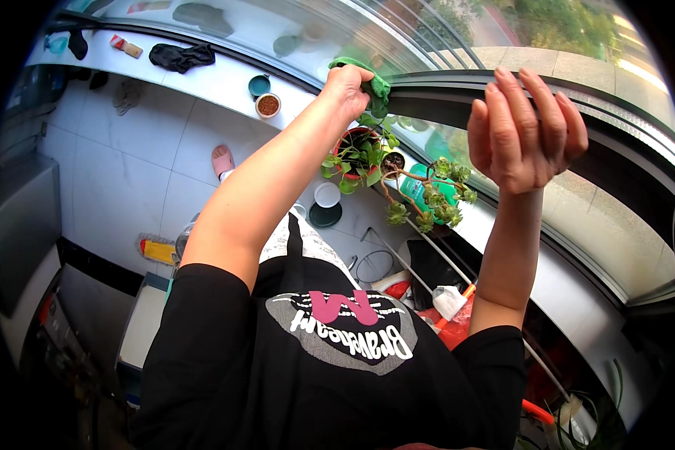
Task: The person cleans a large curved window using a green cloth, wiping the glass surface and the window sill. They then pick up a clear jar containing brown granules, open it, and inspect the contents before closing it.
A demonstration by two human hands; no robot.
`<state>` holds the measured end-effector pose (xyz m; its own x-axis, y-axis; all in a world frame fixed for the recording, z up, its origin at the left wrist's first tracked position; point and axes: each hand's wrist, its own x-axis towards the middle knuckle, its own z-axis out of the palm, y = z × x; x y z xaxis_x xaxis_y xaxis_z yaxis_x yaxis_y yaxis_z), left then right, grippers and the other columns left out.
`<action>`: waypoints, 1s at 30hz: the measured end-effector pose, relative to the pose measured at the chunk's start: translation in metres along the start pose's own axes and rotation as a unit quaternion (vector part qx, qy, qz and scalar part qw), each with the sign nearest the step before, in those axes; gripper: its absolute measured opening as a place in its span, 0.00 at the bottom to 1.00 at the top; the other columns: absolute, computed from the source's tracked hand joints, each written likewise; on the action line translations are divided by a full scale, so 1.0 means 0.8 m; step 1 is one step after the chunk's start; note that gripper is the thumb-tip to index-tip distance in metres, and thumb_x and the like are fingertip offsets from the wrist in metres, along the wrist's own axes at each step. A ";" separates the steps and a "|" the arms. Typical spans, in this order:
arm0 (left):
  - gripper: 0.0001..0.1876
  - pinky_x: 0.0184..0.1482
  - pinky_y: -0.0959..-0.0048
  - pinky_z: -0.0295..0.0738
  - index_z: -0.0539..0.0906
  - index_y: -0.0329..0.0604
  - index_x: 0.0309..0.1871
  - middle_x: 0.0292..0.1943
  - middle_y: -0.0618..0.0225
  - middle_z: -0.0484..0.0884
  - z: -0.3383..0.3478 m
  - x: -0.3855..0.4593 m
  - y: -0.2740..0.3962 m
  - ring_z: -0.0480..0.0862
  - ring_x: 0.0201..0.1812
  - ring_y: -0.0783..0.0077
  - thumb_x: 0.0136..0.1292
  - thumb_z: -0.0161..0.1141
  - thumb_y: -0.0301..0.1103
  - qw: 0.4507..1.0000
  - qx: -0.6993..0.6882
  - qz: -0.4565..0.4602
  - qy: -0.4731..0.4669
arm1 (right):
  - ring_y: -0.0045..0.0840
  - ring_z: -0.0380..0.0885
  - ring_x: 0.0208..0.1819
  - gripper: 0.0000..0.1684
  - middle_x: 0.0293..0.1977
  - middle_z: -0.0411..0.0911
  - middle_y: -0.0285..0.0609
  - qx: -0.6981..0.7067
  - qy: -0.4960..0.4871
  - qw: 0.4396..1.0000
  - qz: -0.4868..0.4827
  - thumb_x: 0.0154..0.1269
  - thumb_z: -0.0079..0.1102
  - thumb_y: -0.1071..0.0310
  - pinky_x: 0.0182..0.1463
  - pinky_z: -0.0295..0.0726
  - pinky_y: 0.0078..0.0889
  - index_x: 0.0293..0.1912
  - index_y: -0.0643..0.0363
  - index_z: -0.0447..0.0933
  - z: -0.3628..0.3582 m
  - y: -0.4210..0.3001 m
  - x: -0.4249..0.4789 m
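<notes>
My left hand (347, 90) grips a bunched green cloth (378, 93) against the lower part of the window glass (337, 34), close to the dark window frame (427, 84). My right hand (526, 135) is raised in front of the frame at the right, back of the hand toward me, fingers slightly apart and nothing in it. Whether its fingertips touch the frame or glass cannot be told. Below the cloth, a leafy plant stands in a red pot (340, 147). Beside it are a small pot of soil (393, 161) and a branching succulent (439, 197).
Along the white sill (225, 84) lie a black cloth (181, 57), a teal cup (259, 85) and a cup of brown granules (268, 105). A green container (413, 185) sits behind the succulent. Poles (441, 247) and red bags (458, 320) crowd the floor at right; a yellow mop head (158, 251) lies left.
</notes>
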<state>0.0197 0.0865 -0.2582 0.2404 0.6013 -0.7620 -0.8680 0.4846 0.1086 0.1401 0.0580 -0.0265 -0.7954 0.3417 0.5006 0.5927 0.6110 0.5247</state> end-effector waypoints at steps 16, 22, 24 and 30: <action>0.09 0.54 0.60 0.80 0.71 0.20 0.45 0.45 0.47 0.76 0.121 -0.184 0.036 0.80 0.46 0.55 0.62 0.45 0.14 0.997 -0.020 0.014 -0.077 | 0.25 0.82 0.44 0.06 0.35 0.85 0.34 0.019 0.009 1.000 0.006 0.60 0.59 0.64 0.55 0.70 0.33 0.31 0.54 0.80 0.001 0.002 0.003; 0.10 0.54 0.57 0.81 0.70 0.20 0.46 0.46 0.46 0.76 0.093 -0.122 0.046 0.81 0.46 0.53 0.64 0.41 0.16 0.998 -0.050 -0.016 -0.038 | 0.25 0.82 0.44 0.06 0.34 0.85 0.34 0.014 0.011 1.000 0.004 0.60 0.59 0.63 0.55 0.70 0.32 0.31 0.53 0.80 0.001 0.001 0.004; 0.11 0.53 0.56 0.81 0.69 0.21 0.48 0.45 0.46 0.77 0.078 -0.098 0.049 0.82 0.45 0.52 0.66 0.39 0.17 0.999 -0.047 -0.015 -0.023 | 0.25 0.82 0.43 0.06 0.34 0.85 0.33 0.016 0.015 1.000 0.004 0.59 0.59 0.64 0.55 0.70 0.32 0.31 0.53 0.80 0.001 0.001 0.002; 0.11 0.51 0.53 0.82 0.69 0.24 0.49 0.44 0.47 0.79 0.048 -0.042 0.067 0.84 0.43 0.52 0.68 0.39 0.20 0.996 -0.030 -0.013 0.082 | 0.26 0.82 0.43 0.05 0.33 0.85 0.35 0.024 0.014 1.000 0.002 0.60 0.60 0.65 0.57 0.68 0.30 0.33 0.54 0.82 0.001 0.004 -0.003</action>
<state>-0.0185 0.1165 -0.2025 0.1922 0.4748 -0.8588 -0.8878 0.4571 0.0540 0.1442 0.0599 -0.0266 -0.7883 0.3247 0.5227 0.5891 0.6437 0.4885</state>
